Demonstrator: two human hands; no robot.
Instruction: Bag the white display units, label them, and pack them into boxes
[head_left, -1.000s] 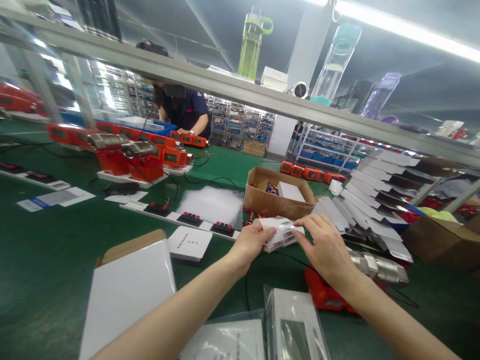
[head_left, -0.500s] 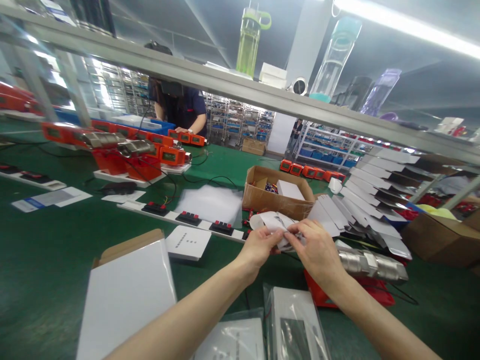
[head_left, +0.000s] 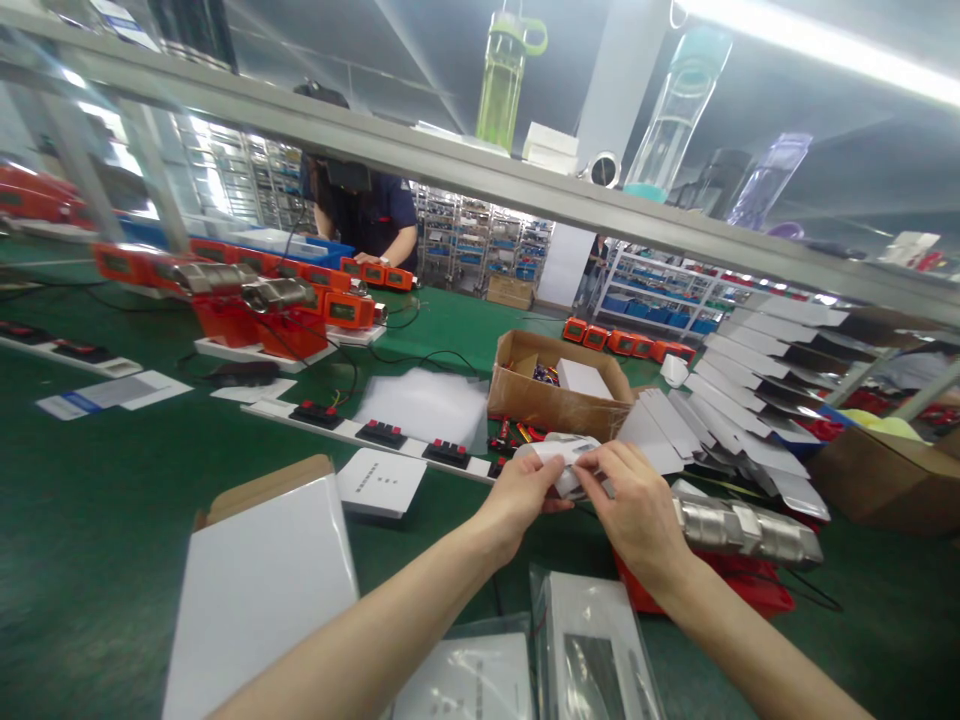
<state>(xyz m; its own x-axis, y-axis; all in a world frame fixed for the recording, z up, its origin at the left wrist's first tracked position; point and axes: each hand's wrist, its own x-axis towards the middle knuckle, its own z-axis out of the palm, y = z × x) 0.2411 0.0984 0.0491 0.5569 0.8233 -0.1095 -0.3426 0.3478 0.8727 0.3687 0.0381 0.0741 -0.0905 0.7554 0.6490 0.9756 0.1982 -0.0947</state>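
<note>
My left hand (head_left: 521,498) and my right hand (head_left: 634,505) meet above the green table (head_left: 90,520), both pinching a small white plastic packet (head_left: 564,455) that is folded between the fingers. Right of my right hand lies an orange device (head_left: 712,585) with a silver metal cylinder (head_left: 750,530) on top. Below my hands a clear bag with a grey booklet (head_left: 592,650) rests on the table. A brown cardboard box (head_left: 555,395) with small parts stands just beyond the packet.
A white carton (head_left: 259,590) sits at the lower left, a white card (head_left: 379,482) beyond it. Fanned flat white boxes (head_left: 720,420) lie at the right. Orange devices (head_left: 255,305) stand at the far left. A person in dark clothes (head_left: 364,215) works across the table. Bottles (head_left: 506,85) stand on the overhead shelf.
The packet lay flatter between my hands a second ago; now it is folded up and my hands have come closer together, my right hand shifting slightly left.
</note>
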